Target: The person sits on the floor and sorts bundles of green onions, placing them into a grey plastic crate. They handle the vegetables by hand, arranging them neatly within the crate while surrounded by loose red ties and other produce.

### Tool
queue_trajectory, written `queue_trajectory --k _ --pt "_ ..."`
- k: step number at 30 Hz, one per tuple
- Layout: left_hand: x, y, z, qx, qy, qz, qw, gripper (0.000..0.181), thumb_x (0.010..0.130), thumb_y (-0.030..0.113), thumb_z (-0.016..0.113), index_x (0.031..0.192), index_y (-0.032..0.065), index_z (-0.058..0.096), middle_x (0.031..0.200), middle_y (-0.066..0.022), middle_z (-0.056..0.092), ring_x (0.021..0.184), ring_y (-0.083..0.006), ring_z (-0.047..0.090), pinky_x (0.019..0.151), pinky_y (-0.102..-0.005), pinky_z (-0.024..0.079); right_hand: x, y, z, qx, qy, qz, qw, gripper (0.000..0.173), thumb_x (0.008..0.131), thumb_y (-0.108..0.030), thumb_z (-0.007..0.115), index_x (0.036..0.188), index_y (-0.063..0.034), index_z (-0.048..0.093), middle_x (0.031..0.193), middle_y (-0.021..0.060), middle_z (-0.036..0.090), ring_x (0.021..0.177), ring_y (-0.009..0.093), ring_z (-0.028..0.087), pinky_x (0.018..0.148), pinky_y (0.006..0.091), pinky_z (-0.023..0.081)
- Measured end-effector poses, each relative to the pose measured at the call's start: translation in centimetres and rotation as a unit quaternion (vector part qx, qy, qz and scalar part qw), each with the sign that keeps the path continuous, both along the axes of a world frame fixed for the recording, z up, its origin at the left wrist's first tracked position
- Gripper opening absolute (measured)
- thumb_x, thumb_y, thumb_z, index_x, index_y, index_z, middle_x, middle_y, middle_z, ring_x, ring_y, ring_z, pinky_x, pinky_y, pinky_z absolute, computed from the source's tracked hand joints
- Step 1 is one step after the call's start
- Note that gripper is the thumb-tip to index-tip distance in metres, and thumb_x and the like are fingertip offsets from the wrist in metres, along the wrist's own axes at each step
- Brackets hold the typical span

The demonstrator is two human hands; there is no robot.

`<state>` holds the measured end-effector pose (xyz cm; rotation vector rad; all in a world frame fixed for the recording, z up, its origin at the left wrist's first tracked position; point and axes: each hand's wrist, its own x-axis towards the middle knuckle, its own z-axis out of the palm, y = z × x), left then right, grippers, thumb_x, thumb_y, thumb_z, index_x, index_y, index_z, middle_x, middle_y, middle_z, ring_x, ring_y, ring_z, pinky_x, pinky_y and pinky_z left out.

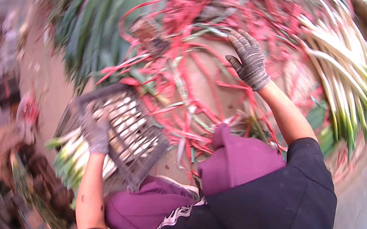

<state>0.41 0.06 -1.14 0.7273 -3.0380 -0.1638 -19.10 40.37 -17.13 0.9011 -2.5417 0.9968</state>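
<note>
A grey knit glove covers my left hand (94,129), blurred by motion, at the side of a dark slatted plastic crate (146,166). White stalks of green onions (131,124) show through the slats, and their green ends (67,164) stick out at the lower left. Whether its fingers grip the crate I cannot tell. My right hand (248,60), gloved the same way, is raised over the ground with fingers apart and nothing in it. Under and around it lie tangled red and green plastic straps (202,106).
A large heap of long green onion leaves (113,13) lies at the upper left. White-stalked green onions (345,68) are piled at the right. A brick-like block (145,30) sits among the straps. Blurred bags and bundles line the far left.
</note>
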Motion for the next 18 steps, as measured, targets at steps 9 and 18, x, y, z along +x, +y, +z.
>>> queue_trajectory --k 9,18 --pt "-2.9 3.7 2.1 -0.031 -0.031 -0.016 0.999 0.047 0.072 0.02 0.075 0.11 0.0002 0.057 0.147 -0.0293 0.011 0.135 -0.0392 0.022 0.109 -0.0364 0.023 -1.7 30.2 2.8 0.334 0.062 -0.284 0.897 0.067 0.071 -0.005 0.06 0.135 -0.0089 0.04 0.13 0.0137 0.048 0.121 0.034 0.044 0.1 0.0427 0.036" --pt "-1.9 1.4 1.5 -0.001 0.001 -0.05 0.999 0.047 0.072 0.026 0.074 0.109 0.0044 0.056 0.126 -0.0228 0.049 0.121 -0.037 0.043 0.101 -0.0403 0.034 -8.6 35.8 -0.3 0.448 -0.164 -0.169 0.862 0.098 0.058 0.005 0.061 0.145 -0.0099 0.019 0.139 0.0187 0.038 0.129 0.035 0.036 0.107 0.0381 0.029"
